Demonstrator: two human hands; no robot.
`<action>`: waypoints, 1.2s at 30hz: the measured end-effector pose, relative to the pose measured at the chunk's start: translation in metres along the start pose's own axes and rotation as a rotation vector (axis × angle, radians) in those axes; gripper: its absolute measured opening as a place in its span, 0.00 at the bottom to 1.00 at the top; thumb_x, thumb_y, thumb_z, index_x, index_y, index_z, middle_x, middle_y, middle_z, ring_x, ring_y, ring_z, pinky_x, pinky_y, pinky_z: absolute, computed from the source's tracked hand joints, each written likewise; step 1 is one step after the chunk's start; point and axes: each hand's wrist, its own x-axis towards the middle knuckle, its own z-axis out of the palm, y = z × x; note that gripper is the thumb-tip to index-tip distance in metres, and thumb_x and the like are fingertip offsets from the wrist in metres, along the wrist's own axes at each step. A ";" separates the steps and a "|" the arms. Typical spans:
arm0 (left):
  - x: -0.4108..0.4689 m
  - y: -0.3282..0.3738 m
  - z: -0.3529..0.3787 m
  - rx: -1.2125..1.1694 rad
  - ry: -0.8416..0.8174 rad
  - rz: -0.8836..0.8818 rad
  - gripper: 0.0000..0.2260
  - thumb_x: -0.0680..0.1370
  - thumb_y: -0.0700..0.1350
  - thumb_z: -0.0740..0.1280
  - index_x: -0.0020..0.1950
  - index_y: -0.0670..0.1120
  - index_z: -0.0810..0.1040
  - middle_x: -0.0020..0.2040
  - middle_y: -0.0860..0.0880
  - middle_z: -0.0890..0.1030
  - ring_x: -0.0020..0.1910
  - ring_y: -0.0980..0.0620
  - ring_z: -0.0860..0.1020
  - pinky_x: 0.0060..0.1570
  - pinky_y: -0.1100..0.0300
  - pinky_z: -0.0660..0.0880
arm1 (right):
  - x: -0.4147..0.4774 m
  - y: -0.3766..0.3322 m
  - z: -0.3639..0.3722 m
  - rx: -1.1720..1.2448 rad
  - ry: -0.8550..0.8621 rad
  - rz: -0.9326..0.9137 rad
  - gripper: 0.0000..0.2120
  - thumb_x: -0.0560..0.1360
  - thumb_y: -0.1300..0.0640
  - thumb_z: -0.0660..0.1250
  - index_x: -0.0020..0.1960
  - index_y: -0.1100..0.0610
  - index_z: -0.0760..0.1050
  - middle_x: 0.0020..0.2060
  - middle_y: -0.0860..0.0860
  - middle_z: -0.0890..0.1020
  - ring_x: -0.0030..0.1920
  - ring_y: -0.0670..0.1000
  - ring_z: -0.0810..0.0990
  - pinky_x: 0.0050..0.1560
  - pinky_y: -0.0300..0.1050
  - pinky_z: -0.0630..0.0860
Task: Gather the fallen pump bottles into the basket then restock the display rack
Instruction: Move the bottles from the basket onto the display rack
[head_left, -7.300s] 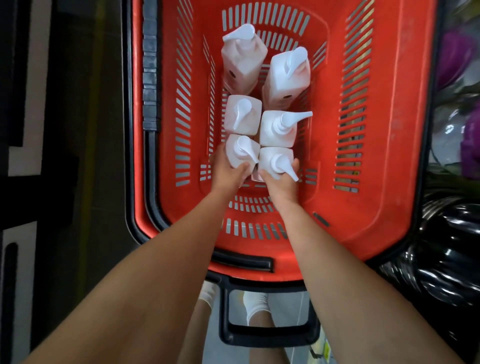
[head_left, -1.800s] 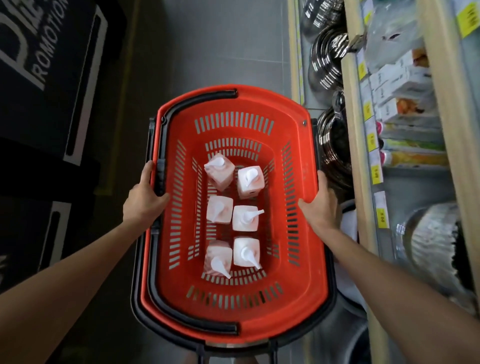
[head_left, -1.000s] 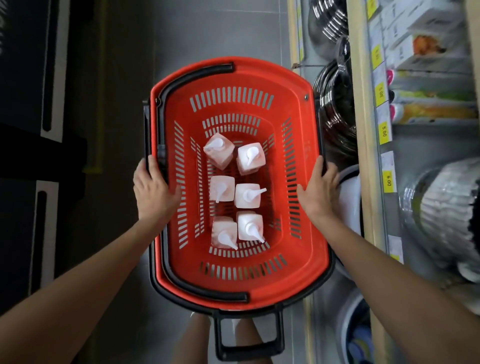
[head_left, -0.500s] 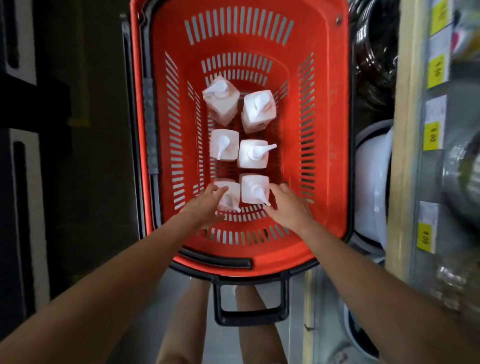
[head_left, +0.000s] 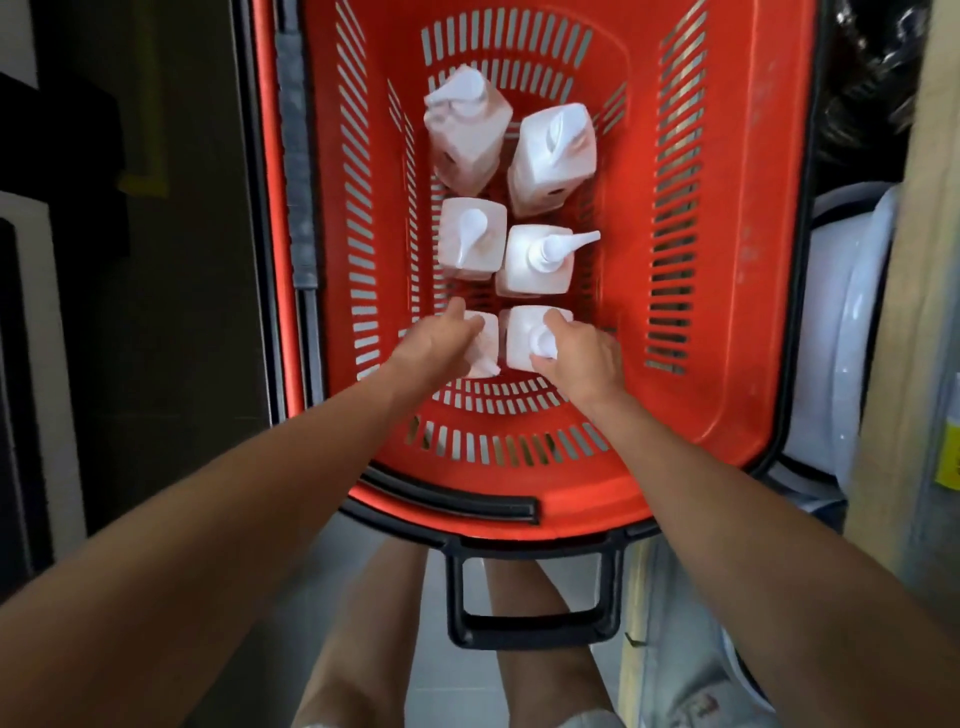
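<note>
A red plastic basket (head_left: 727, 322) stands on the floor below me, holding several white pump bottles upright in two rows. My left hand (head_left: 436, 345) grips the near-left bottle (head_left: 485, 338) around its pump top. My right hand (head_left: 584, 358) grips the near-right bottle (head_left: 524, 332), fingers curled over its pump. The middle pair (head_left: 535, 260) and the far pair (head_left: 553, 156) stand untouched.
A wooden display rack edge (head_left: 904, 364) with yellow price tags runs along the right. White basins (head_left: 836, 332) sit beside the basket at the rack's foot. The basket's black pull handle (head_left: 535, 597) lies above my legs. Dark floor graphics lie to the left.
Both hands left the basket's rim, reached inside and closed over the two nearest bottles. The view has dropped closer to the basket.
</note>
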 end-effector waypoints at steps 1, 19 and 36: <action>0.001 -0.004 -0.005 -0.055 -0.002 -0.009 0.19 0.77 0.39 0.65 0.68 0.41 0.68 0.66 0.39 0.67 0.60 0.39 0.74 0.56 0.50 0.74 | 0.000 0.000 -0.004 0.017 0.002 0.006 0.22 0.76 0.51 0.66 0.66 0.58 0.68 0.51 0.60 0.81 0.53 0.61 0.80 0.49 0.51 0.73; -0.213 0.021 -0.216 -0.366 0.408 -0.147 0.18 0.70 0.47 0.74 0.57 0.43 0.77 0.52 0.44 0.77 0.47 0.46 0.77 0.45 0.53 0.76 | -0.157 -0.068 -0.245 0.207 0.183 0.055 0.20 0.70 0.49 0.69 0.59 0.55 0.73 0.52 0.62 0.81 0.53 0.64 0.79 0.43 0.48 0.70; -0.467 0.031 -0.368 -0.360 0.860 -0.430 0.13 0.70 0.46 0.66 0.29 0.41 0.68 0.29 0.45 0.72 0.29 0.47 0.69 0.26 0.59 0.62 | -0.280 -0.206 -0.438 0.095 0.381 -0.337 0.16 0.69 0.47 0.68 0.54 0.53 0.76 0.53 0.58 0.81 0.54 0.62 0.78 0.45 0.46 0.70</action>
